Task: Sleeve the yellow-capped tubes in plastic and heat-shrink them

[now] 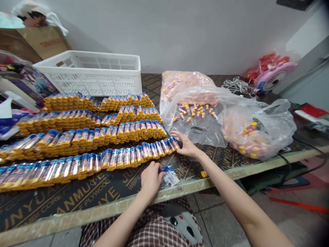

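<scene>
Long stacked rows of small tubes [119, 158] with yellow caps and blue-and-clear printed wraps lie on the dark plywood table. At the right end of the front row, my right hand [187, 145] has its thumb and index finger around the two ends of the last tube [175, 143]. Lower down, close to the table's front edge, my left hand [151, 177] is curled with palm down. Its thumb and index finger pinch the left edge of a few flat, printed clear plastic sleeves [170, 176]. The fingertips of that hand are partly hidden.
Behind the rows stands a white plastic crate [102, 80]. Clear plastic bags [252, 127] of pink, yellow-capped pieces lie at right, with loose pieces [197, 111] in the opening. A pink fan [275, 77] and white cable [238, 85] sit beyond. One yellow cap [204, 174] lies near the front edge.
</scene>
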Demonstrator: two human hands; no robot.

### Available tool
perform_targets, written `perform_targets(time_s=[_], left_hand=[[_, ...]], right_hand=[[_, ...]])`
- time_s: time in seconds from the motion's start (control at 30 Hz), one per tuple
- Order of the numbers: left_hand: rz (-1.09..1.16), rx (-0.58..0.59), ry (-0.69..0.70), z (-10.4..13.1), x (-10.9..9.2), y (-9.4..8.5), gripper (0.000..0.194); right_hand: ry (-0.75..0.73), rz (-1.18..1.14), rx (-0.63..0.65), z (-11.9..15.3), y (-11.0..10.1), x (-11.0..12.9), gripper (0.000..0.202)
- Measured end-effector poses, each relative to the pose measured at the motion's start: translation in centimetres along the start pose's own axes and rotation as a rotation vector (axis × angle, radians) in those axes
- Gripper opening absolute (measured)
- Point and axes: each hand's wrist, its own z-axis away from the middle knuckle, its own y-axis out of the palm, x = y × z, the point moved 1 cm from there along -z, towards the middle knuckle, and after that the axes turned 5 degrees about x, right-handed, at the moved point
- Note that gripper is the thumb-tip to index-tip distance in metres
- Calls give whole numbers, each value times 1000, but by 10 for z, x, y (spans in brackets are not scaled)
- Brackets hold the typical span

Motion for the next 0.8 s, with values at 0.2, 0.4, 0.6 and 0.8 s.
perform_targets(time_s=[0.2, 0.4, 0.6, 0.8], left_hand=[[139, -52, 16, 0, 3, 0, 10], [170, -33, 49, 0, 5, 5, 12], [157, -122, 102, 2, 2, 0, 8], [472, -147, 86, 8, -3, -7, 13]], right_hand=[[112, 172, -90, 36, -39, 15, 69], [566, 269, 374, 117, -71, 4, 17], [526, 99, 355, 128, -48, 14, 20], [464, 137, 349, 111, -26, 26, 15]])
